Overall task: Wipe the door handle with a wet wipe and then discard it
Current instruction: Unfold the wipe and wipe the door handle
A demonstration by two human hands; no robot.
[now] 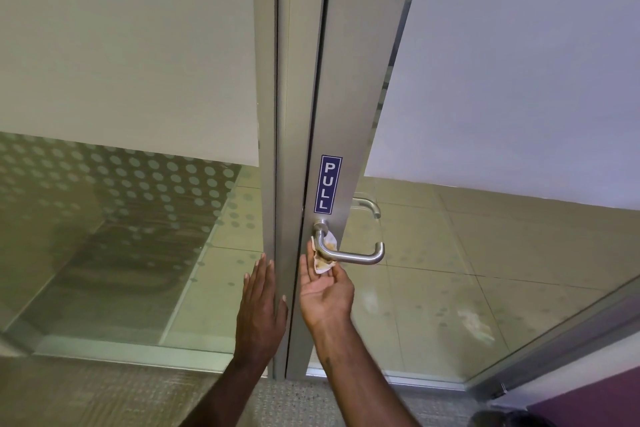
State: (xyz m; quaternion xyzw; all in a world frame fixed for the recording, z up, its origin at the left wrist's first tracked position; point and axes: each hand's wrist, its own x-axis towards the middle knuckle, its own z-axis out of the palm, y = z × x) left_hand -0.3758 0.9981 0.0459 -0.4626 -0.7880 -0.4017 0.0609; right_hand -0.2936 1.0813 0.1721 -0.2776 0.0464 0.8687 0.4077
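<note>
Handle lever runs level, tip pointing right, wipe at its neck.

A single wide-angle view from a camera worn on the person's head looks forward and down along a glass door, close enough that the metal door frame fills the centre from top to bottom. Both forearms enter from the lower edge. The frame's straight lines bow outward toward the picture's edges, and the floor shows through the glass below.
</note>
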